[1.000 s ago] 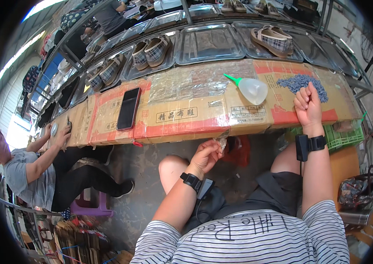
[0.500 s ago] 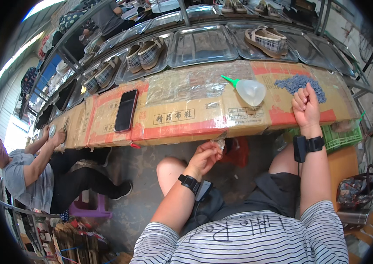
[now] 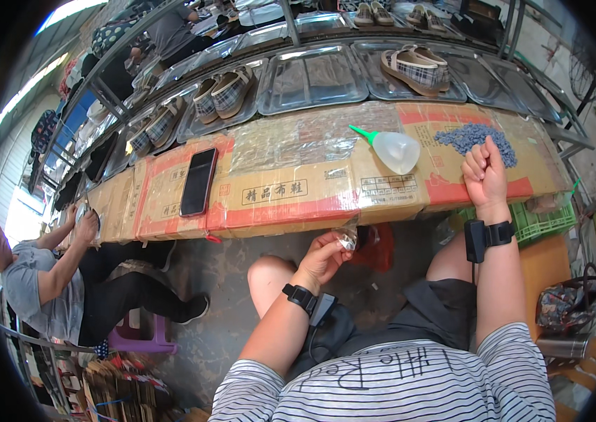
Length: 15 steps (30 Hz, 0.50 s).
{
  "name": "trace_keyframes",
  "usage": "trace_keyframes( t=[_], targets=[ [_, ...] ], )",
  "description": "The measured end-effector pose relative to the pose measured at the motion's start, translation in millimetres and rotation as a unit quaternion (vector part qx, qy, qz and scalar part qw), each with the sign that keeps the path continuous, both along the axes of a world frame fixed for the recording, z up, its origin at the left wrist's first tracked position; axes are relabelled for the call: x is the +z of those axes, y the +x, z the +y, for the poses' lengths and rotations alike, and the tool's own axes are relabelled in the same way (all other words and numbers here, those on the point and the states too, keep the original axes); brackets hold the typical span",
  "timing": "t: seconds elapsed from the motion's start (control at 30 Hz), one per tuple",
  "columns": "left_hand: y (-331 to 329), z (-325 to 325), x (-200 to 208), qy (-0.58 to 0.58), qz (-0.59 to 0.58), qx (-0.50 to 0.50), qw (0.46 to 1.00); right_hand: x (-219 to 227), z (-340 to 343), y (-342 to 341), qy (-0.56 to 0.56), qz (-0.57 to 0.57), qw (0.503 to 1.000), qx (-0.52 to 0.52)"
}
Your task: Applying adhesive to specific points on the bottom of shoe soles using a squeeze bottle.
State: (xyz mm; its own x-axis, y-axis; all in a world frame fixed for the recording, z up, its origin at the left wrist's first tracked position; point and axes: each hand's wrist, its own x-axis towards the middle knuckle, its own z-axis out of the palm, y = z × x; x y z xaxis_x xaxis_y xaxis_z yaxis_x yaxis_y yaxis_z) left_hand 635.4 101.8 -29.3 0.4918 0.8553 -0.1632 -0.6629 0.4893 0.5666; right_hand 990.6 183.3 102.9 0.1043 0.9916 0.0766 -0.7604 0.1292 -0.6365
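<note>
My left hand (image 3: 321,259) is closed just off the near edge of the cardboard-covered bench, above my lap. Its fingertips pinch a small shiny silvery piece (image 3: 346,242), too small to name. At the right, my right hand (image 3: 484,174) is raised over the bench, fingers curled in and thumb up; whatever it may hold is hidden. Just beyond it lies a heap of small blue-grey bits (image 3: 463,136). Left of the heap rests a translucent squeeze bottle (image 3: 398,152) with a green nozzle.
A dark phone (image 3: 199,181) lies on the cardboard (image 3: 326,184) to the left. Metal trays (image 3: 312,79) line a rack behind, some bearing plaid shoes (image 3: 417,68). Under the bench's right end is a green crate (image 3: 533,220). A co-worker (image 3: 45,274) sits at the far left.
My left hand has shifted slightly down, and its silvery piece shows more plainly. My right hand stays closed near the heap. The co-worker's hands have moved a little.
</note>
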Motion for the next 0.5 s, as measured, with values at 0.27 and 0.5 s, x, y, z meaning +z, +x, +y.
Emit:
trace_keyframes(
  t=[0.27, 0.5],
  targets=[
    [3, 0, 14, -0.030, -0.017, 0.011, 0.999, -1, -1, -1, 0.001, -0.004, 1.000, -0.005],
    [1, 3, 7, -0.011, 0.050, -0.005, 0.999, -2, 2, -1, -0.004, -0.001, 1.000, -0.008]
  ],
)
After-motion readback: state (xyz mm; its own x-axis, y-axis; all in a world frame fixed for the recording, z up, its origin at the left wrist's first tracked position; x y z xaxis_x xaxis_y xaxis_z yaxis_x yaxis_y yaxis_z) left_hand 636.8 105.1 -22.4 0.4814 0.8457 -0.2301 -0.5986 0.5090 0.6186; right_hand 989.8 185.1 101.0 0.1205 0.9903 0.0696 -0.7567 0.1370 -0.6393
